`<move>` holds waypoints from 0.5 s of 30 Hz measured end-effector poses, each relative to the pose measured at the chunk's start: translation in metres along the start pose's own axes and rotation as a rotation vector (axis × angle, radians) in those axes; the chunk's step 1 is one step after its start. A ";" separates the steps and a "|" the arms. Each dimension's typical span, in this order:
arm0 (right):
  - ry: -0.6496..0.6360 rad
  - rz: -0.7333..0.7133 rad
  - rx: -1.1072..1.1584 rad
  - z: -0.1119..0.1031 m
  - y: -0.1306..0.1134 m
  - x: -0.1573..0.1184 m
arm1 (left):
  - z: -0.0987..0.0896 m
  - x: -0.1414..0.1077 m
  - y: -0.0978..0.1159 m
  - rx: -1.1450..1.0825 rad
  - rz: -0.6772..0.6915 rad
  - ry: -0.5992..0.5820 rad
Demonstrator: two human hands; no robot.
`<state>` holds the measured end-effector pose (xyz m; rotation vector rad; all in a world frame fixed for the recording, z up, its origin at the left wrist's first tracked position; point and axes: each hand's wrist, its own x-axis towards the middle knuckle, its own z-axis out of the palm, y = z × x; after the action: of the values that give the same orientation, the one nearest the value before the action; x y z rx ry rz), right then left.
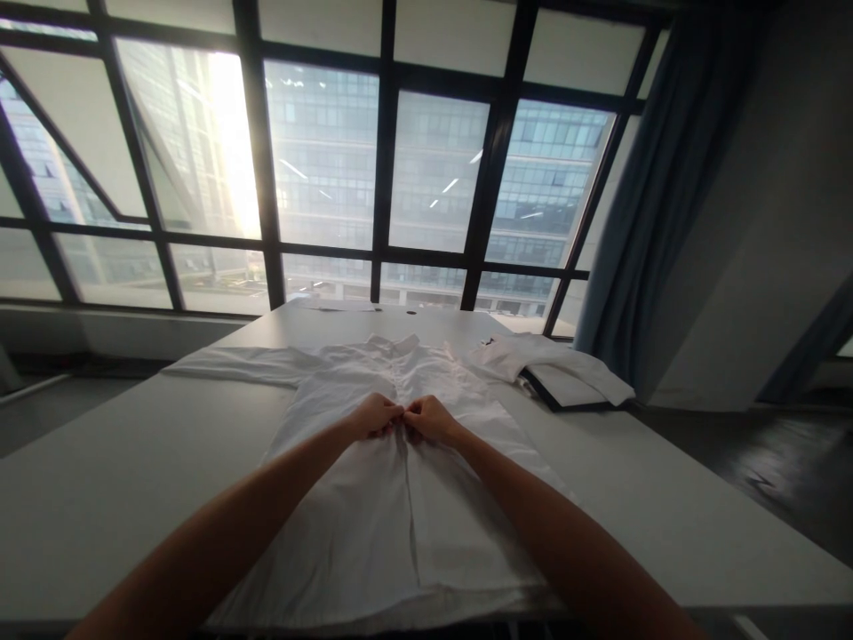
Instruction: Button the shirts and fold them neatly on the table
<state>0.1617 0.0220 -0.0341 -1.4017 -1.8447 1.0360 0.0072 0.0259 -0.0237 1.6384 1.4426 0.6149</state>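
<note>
A white long-sleeved shirt [360, 524] lies spread on the table, its collar at the far end and its hem toward me. Its front edges meet above my hands and part slightly below them. My left hand [374, 416] pinches the front edge at mid-length, fingers closed on the cloth. Right beside it, my right hand [430, 420] pinches the other front edge, and the fingertips of both hands nearly touch. Any button between the fingers is hidden. One sleeve stretches out to the left across the table.
The white table [133, 480] reaches toward the large dark-framed window [320, 160]. On the right, part of the white cloth lies over a dark-edged flat object [566, 404]. A blue curtain [640, 231] hangs at the right, beside the table's far end.
</note>
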 end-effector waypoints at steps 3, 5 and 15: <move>0.008 -0.007 -0.072 0.001 -0.001 0.000 | -0.002 -0.002 0.000 0.139 0.052 0.029; 0.043 -0.072 -0.199 0.001 -0.003 -0.001 | -0.003 -0.001 0.000 0.190 0.045 0.022; 0.302 -0.269 -0.493 0.008 -0.008 -0.007 | -0.007 -0.005 0.008 0.023 -0.116 -0.078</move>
<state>0.1526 0.0123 -0.0313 -1.4243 -2.0588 0.2223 0.0046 0.0235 -0.0126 1.5663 1.4808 0.4653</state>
